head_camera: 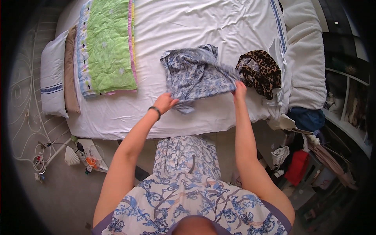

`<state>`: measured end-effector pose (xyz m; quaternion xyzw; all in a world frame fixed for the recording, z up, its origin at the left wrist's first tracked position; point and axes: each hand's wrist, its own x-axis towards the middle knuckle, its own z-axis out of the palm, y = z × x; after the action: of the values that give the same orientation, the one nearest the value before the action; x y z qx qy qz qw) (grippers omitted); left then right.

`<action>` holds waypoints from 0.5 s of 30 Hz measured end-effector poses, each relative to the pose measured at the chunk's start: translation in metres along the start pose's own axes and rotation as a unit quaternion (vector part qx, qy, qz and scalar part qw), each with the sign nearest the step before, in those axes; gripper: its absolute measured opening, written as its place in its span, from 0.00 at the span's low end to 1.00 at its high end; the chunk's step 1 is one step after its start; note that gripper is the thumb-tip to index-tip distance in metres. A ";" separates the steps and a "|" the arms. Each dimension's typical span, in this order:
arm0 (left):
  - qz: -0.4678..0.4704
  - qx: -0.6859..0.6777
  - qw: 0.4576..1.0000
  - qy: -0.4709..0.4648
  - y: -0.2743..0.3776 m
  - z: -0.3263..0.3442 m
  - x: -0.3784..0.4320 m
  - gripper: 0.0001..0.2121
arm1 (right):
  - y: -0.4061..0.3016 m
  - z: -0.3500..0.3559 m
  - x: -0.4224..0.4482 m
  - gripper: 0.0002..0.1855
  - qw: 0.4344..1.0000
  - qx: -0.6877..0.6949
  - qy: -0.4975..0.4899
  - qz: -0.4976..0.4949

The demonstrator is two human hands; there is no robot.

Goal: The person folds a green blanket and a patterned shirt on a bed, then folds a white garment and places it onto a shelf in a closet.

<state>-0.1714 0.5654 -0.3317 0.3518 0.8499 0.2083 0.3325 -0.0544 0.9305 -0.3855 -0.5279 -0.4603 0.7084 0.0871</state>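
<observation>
A blue, grey and white patterned cloth garment (195, 73) lies rumpled on the white bed sheet (188, 17). My left hand (165, 102), with a dark bangle on its wrist, pinches the garment's near left edge. At the other side, my right hand (240, 91) grips the near right corner and draws that edge fairly taut. A leopard-print cloth (260, 70) lies crumpled on the bed just beyond my right hand, to its right. The garment's underside is hidden.
Towards the left of the bed lie a folded green quilt (110, 50), a brown pillow (71, 70) and a white pillow (54, 79). A fluffy white blanket (305, 55) covers the right end. Clothes, one red (297, 167), hang at lower right. A white metal bedframe (32, 79) stands left.
</observation>
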 end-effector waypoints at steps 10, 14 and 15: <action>-0.267 -0.003 0.962 0.050 -0.022 0.008 -0.044 0.17 | 0.037 0.018 -0.069 0.13 0.826 -0.491 -0.066 -0.269; -0.165 -0.132 0.964 0.163 -0.010 0.045 -0.002 0.08 | 0.029 0.113 -0.062 0.10 0.820 -0.508 -0.111 -0.241; -0.158 -0.090 0.968 0.173 -0.003 0.050 0.008 0.09 | 0.029 0.129 -0.059 0.10 0.819 -0.508 -0.113 -0.241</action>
<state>-0.1413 0.5750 -0.3718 0.1404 0.9169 0.2867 0.2396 -0.1257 0.8060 -0.3648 -0.2854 -0.8741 0.3854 -0.0776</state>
